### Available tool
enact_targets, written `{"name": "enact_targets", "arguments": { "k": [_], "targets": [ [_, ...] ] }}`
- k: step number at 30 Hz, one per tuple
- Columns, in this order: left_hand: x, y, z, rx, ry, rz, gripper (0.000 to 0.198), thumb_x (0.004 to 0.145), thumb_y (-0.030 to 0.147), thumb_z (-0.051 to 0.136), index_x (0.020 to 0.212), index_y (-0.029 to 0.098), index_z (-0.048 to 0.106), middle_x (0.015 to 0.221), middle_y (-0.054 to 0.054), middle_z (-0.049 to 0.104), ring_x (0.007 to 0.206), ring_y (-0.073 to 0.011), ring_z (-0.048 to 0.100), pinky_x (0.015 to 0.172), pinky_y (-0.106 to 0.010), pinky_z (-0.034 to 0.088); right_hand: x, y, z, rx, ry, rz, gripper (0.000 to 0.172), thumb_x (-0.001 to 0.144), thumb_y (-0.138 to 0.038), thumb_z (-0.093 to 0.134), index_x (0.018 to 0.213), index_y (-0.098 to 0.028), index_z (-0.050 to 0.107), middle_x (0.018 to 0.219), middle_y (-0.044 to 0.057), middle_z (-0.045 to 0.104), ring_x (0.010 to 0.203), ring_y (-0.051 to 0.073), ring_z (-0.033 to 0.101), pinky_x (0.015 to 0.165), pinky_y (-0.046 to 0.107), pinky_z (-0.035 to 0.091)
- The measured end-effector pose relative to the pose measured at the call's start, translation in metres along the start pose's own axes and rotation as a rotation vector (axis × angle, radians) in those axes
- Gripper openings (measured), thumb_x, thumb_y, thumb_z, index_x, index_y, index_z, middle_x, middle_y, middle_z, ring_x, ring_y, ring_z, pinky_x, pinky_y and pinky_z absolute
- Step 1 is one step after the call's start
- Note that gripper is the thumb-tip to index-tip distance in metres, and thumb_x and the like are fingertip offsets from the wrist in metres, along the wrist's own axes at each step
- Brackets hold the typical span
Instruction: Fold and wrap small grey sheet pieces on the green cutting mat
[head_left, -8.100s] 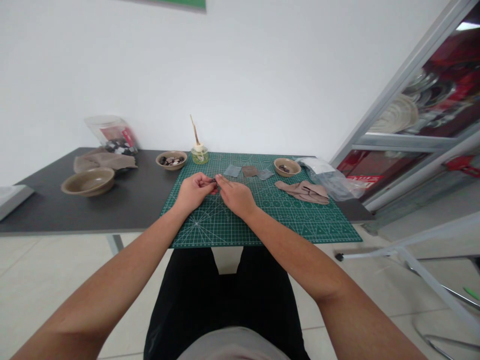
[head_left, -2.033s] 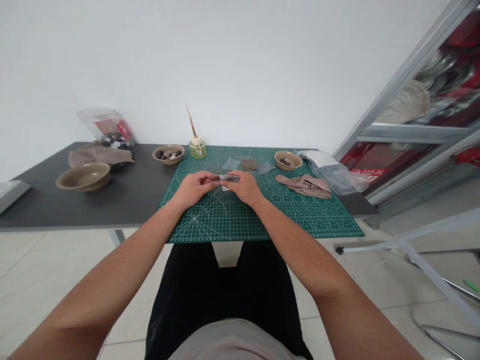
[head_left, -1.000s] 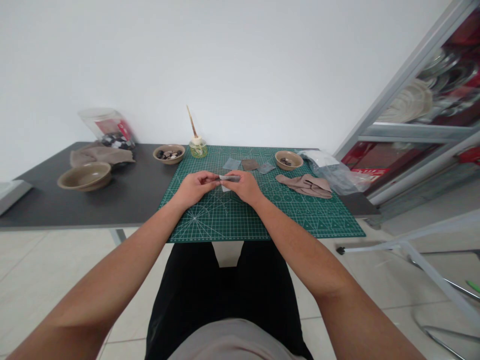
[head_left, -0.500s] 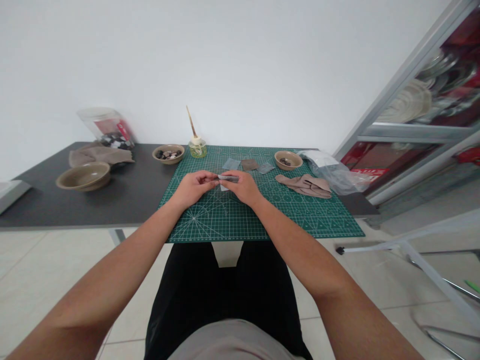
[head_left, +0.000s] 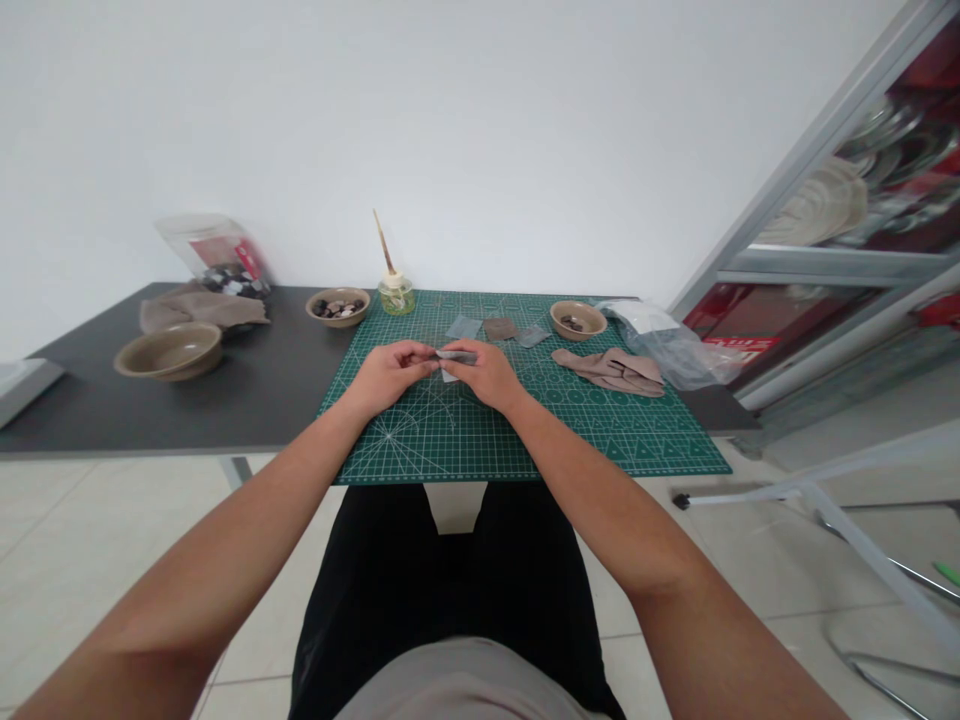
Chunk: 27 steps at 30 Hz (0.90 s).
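Observation:
My left hand point(head_left: 390, 375) is closed in a pinch over the green cutting mat point(head_left: 600, 440), with a small dark piece point(head_left: 434, 356) at its fingertips, mostly hidden. Facing it, my right hand point(head_left: 486, 375) grips a folded grey sheet point(head_left: 457, 356) that looks like sandpaper and meets the dark piece. A pale scrap point(head_left: 449, 377) shows beneath the fingers. Just beyond the hands lie a blue-grey square point(head_left: 463, 327), a brown square point(head_left: 499, 329) and a grey translucent piece point(head_left: 533, 336).
A bowl of stones point(head_left: 337, 308) and a glass jar with a brush point(head_left: 396, 296) stand at back left. To the right are another bowl point(head_left: 578, 320), a brown cloth point(head_left: 611, 371) and a plastic bag point(head_left: 686, 345). Far left are a large bowl point(head_left: 169, 352) and a clear tub point(head_left: 214, 255).
Both hands keep the same hold, with hardly any visible shift. The whole view has moved very slightly.

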<state>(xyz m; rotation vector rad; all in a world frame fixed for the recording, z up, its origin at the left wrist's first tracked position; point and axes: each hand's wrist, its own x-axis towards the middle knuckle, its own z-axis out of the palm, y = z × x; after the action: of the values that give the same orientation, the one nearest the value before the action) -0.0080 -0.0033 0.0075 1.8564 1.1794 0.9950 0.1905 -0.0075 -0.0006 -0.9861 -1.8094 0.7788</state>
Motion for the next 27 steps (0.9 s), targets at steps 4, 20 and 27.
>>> {"name": "enact_targets", "arguments": {
  "k": [4, 20, 27],
  "targets": [
    [-0.0002, 0.0, 0.0003, -0.007, -0.005, -0.006, 0.044, 0.072, 0.053, 0.074, 0.098, 0.017, 0.073, 0.091, -0.006, 0.074, 0.081, -0.0184, 0.065, 0.077, -0.03, 0.051, 0.0003, 0.0, 0.0, 0.0, 0.029, 0.019, 0.017, 0.08, -0.033, 0.071, 0.092, -0.022, 0.075, 0.089, 0.001, 0.075, 0.084, 0.017, 0.068, 0.081, 0.028, 0.049],
    [-0.0012, 0.0027, 0.0002, 0.002, -0.001, -0.008, 0.045, 0.072, 0.053, 0.073, 0.097, 0.015, 0.072, 0.089, -0.006, 0.074, 0.08, -0.0186, 0.065, 0.078, -0.032, 0.05, 0.0015, 0.0039, 0.0013, 0.027, 0.01, 0.005, 0.018, 0.082, -0.032, 0.069, 0.095, -0.023, 0.076, 0.09, 0.001, 0.075, 0.083, 0.016, 0.068, 0.079, 0.028, 0.049],
    [0.0022, -0.0005, 0.0016, -0.075, -0.066, 0.016, 0.041, 0.075, 0.048, 0.072, 0.102, 0.017, 0.071, 0.086, -0.004, 0.072, 0.078, -0.0174, 0.065, 0.077, -0.032, 0.051, 0.0002, -0.0002, 0.0001, -0.012, 0.065, 0.01, 0.012, 0.079, -0.029, 0.072, 0.088, -0.022, 0.077, 0.085, 0.0, 0.076, 0.08, 0.016, 0.068, 0.078, 0.027, 0.048]
  ]
}}
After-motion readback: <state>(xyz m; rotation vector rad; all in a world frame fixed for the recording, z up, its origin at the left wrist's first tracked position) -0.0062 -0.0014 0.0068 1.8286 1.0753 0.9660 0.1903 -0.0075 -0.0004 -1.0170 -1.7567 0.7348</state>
